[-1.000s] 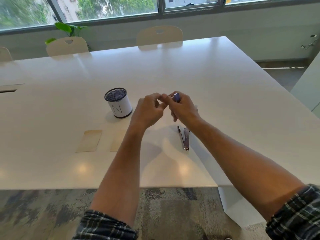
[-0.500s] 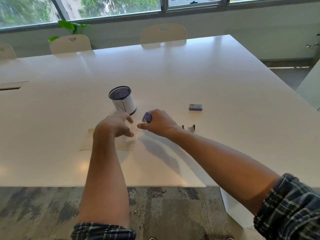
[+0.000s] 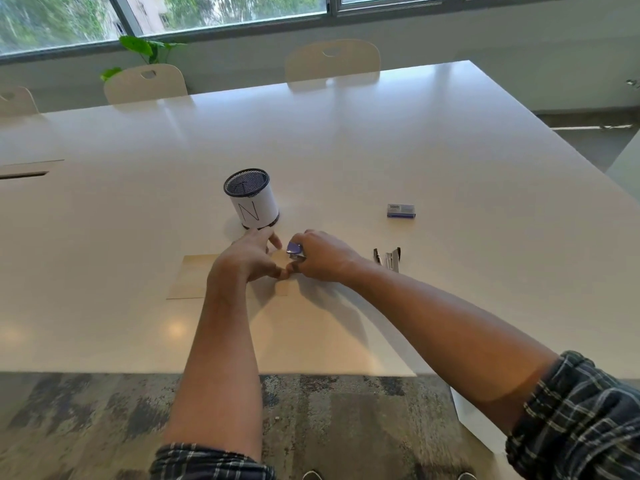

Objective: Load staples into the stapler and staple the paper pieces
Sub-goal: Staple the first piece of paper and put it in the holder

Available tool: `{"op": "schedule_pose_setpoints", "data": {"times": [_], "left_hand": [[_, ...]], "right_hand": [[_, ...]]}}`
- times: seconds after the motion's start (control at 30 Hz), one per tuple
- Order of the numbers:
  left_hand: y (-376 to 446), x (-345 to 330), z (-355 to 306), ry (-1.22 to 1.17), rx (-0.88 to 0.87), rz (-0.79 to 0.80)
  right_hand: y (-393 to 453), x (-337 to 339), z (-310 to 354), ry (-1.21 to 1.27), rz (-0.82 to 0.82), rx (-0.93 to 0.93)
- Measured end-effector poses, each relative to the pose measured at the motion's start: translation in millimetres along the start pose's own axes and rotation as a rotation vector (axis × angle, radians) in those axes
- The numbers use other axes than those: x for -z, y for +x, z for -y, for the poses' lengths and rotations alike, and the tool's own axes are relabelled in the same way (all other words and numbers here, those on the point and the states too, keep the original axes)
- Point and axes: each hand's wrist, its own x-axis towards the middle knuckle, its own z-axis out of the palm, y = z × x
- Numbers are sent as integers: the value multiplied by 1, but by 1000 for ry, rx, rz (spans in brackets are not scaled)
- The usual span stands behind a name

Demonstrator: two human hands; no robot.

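Note:
Two beige paper pieces [image 3: 194, 282] lie flat on the white table [image 3: 381, 150], overlapping under my hands. My left hand [image 3: 246, 261] rests arched on them, its fingertips pointing toward the cup and its thumb pressing near their right edge. My right hand [image 3: 325, 259] grips a small blue stapler [image 3: 295, 252], its metal jaw right at that edge beside my left thumb. The jaw's contact with the paper is hidden. A blue staple box [image 3: 400, 210] lies further right.
A mesh pen cup [image 3: 251, 199] with a white label stands just behind my hands. Metal stapler parts [image 3: 389, 259] lie to the right of my right wrist. Chairs [image 3: 332, 60] line the table's far side. The table's near edge runs below my forearms.
Both hands came down from mid-air to the paper pieces on the left, the right one carrying the blue stapler. The staple box and metal parts are now uncovered.

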Motion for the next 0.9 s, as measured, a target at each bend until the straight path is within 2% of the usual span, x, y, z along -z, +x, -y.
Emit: {"op": "schedule_pose_setpoints", "data": {"times": [0.37,0.53,0.63,0.73,0.9], "left_hand": [[10,-11,7,-92,22,20],[6,-9,5,-171,-67,58],[4,-11,-1,-190,-138,19],[2,-14,-10,-240,-212,3],[0,-14,-29,-497,-325,-100]], "right_hand": [[-2,3,-3,100,-15,6],[-5,5,-4,183,-28,-9],[-5,7,-7,350,-45,-48],[-7,10,-12,409,-89,-72],[-12,31,-24,514,-202,-50]]}}
